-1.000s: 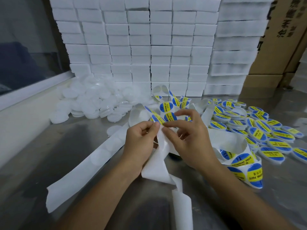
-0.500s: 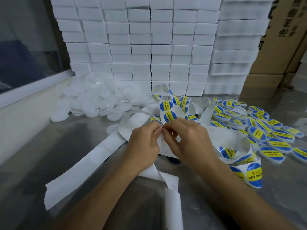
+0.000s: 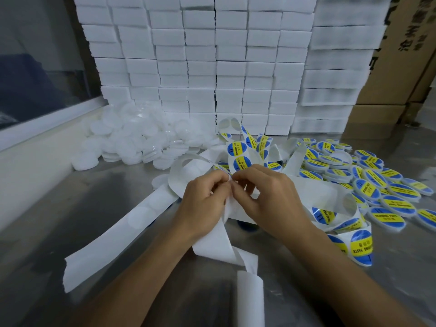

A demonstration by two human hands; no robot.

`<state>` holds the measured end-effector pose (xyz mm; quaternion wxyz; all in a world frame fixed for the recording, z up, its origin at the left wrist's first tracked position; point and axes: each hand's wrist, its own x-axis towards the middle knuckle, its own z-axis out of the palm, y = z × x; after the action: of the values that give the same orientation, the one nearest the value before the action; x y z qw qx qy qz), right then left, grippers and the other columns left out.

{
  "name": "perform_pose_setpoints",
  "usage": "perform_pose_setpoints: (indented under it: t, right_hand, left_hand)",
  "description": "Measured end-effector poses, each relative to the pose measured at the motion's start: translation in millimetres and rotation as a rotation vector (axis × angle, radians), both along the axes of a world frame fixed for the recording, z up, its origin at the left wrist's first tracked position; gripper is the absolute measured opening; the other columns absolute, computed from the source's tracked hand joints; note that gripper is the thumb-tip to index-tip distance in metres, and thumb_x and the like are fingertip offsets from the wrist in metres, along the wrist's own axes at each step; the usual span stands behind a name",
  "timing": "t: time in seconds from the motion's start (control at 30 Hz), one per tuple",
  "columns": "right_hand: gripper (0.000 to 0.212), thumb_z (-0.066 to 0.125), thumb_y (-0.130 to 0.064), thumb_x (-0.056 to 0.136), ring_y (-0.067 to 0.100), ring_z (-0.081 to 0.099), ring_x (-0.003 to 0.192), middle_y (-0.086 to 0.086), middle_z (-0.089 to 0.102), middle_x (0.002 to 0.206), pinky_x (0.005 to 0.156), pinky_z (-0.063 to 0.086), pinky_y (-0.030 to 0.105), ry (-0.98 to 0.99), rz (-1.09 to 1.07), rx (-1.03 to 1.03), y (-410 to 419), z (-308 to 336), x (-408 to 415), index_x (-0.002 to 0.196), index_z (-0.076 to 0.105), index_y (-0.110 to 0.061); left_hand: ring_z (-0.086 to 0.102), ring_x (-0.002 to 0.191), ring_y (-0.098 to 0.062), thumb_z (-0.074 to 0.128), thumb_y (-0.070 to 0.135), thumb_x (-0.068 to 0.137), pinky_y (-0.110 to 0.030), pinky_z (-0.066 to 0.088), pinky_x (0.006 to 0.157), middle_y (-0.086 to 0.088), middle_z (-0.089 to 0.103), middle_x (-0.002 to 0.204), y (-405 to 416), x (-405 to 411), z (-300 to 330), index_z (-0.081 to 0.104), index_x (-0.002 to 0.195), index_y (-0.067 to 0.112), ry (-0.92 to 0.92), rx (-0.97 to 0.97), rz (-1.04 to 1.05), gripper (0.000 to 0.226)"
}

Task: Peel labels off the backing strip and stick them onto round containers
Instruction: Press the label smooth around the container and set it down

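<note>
- The left hand point(image 3: 203, 201) is curling its fingers and pinching the white backing strip point(image 3: 122, 228) at the middle of the metal table point(image 3: 70, 208).
- The right hand point(image 3: 269, 199) is pinching the same strip just beside the left fingertips, thumb and forefinger closing at the edge of a label; whether the label is lifted cannot be told.
- The strip's emptied part is trailing toward the near left across the table, with round bare patches showing, and another length is folding down between the two forearms.
- Just above the hands, the strip is standing up with blue and yellow round labels point(image 3: 237, 148) reading "SOLDERING PASTE" on it; more of the labelled strip is looping to the right of the right wrist.
- Labelled round containers point(image 3: 372, 185) are lying in a heap on the right of the table.
- Plain white round containers point(image 3: 127, 142) are piled at the far left.
- Stacked white boxes point(image 3: 200, 67) are standing behind, with cardboard cartons point(image 3: 401, 67) at the far right.
</note>
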<state>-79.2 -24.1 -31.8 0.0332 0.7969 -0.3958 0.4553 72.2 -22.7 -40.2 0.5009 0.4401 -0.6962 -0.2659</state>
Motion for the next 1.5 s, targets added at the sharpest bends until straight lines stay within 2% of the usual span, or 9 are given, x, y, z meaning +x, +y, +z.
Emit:
perform_pose_setpoints:
  t: [0.2, 0.37, 0.67, 0.9, 1.1, 1.17, 1.23, 1.33, 1.5]
  right_hand:
    - [0.005, 0.072, -0.017, 0.089, 0.011, 0.060, 0.063, -0.008, 0.069, 0.079, 0.063, 0.053, 0.037, -0.098, 0.033, 0.084, -1.8, 1.3, -4.7, 0.091, 0.076, -0.014]
    - [0.005, 0.070, -0.020, 0.089, 0.009, 0.060, 0.062, -0.010, 0.068, 0.080, 0.064, 0.054, 0.039, -0.021, 0.002, 0.123, -2.3, 0.3, -4.2, 0.092, 0.075, -0.018]
    - [0.005, 0.066, -0.020, 0.091, 0.010, 0.060, 0.061, -0.014, 0.063, 0.078, 0.063, 0.053, 0.040, -0.043, -0.033, 0.137, -2.7, 3.0, -4.6, 0.091, 0.071, -0.018]
    - [0.012, 0.066, -0.016, 0.089, 0.010, 0.062, 0.054, -0.009, 0.066, 0.065, 0.056, 0.048, 0.020, -0.449, -0.081, 0.369, -10.8, 6.1, -15.2, 0.078, 0.069, -0.017]
    - [0.012, 0.065, -0.010, 0.086, 0.010, 0.060, 0.049, -0.002, 0.069, 0.062, 0.049, 0.047, 0.018, -0.949, 0.007, 0.628, -13.4, 14.2, -21.2, 0.076, 0.071, -0.013]
    - [0.010, 0.066, -0.012, 0.088, 0.012, 0.062, 0.052, -0.001, 0.071, 0.067, 0.051, 0.048, 0.018, -1.031, 0.049, 0.629, -13.0, 17.1, -22.1, 0.079, 0.071, -0.013]
    - [0.009, 0.067, -0.014, 0.089, 0.012, 0.066, 0.057, 0.000, 0.074, 0.074, 0.052, 0.048, 0.017, -1.043, 0.082, 0.606, -11.3, 19.4, -21.9, 0.081, 0.071, -0.014]
    - [0.008, 0.069, -0.013, 0.088, 0.012, 0.068, 0.063, 0.001, 0.076, 0.079, 0.055, 0.050, 0.018, -1.006, 0.098, 0.574, -7.8, 20.1, -19.0, 0.083, 0.073, -0.015]
    - [0.008, 0.075, -0.012, 0.084, 0.010, 0.068, 0.064, 0.002, 0.075, 0.075, 0.058, 0.053, 0.019, -0.944, 0.136, 0.506, -2.3, 21.9, -14.5, 0.081, 0.077, -0.019]
  left_hand:
    - [0.061, 0.074, -0.020, 0.060, 0.013, 0.092, -0.046, 0.055, 0.076, 0.009, 0.063, 0.070, -4.1, 1.8, -1.0, 0.064, 0.078, 0.027, 0.050, -0.042, 0.042, 0.021]
    - [0.059, 0.070, -0.006, 0.063, 0.006, 0.090, -0.011, 0.047, 0.062, 0.012, 0.062, 0.072, -3.5, 2.2, -4.2, 0.060, 0.078, 0.033, -0.097, -0.112, 0.101, 0.030]
    - [0.057, 0.067, -0.005, 0.062, 0.004, 0.089, -0.010, 0.045, 0.062, 0.013, 0.061, 0.072, -2.8, 1.3, -1.5, 0.066, 0.085, 0.024, -0.068, -0.094, 0.122, 0.021]
    - [0.054, 0.063, -0.015, 0.060, -0.003, 0.087, -0.020, 0.046, 0.060, -0.003, 0.063, 0.070, -1.8, -0.6, 0.3, 0.068, 0.082, 0.012, -0.017, -0.078, 0.167, 0.017]
    - [0.056, 0.060, -0.017, 0.065, 0.002, 0.083, -0.022, 0.047, 0.057, -0.005, 0.062, 0.063, -2.6, 11.0, 7.4, 0.064, 0.077, 0.021, 0.025, -0.198, 0.346, 0.020]
    - [0.055, 0.057, -0.014, 0.064, 0.002, 0.082, -0.016, 0.044, 0.054, 0.000, 0.060, 0.060, -5.7, 19.7, 11.4, 0.062, 0.077, 0.023, 0.017, -0.253, 0.430, 0.022]
    - [0.057, 0.058, -0.012, 0.061, 0.006, 0.084, -0.025, 0.049, 0.059, 0.005, 0.060, 0.061, -11.8, 32.4, 12.3, 0.061, 0.080, 0.022, -0.020, -0.257, 0.550, 0.017]
    - [0.063, 0.076, -0.026, 0.055, 0.008, 0.088, -0.036, 0.052, 0.071, 0.002, 0.064, 0.074, -25.4, 60.2, 5.5, 0.062, 0.090, 0.019, -0.137, -0.130, 0.712, 0.013]
    - [0.050, 0.120, -0.030, 0.046, 0.000, 0.086, -0.043, 0.038, 0.094, -0.003, 0.059, 0.130, -38.0, 94.6, -15.9, 0.061, 0.126, 0.024, -0.594, 0.253, 0.670, 0.049]
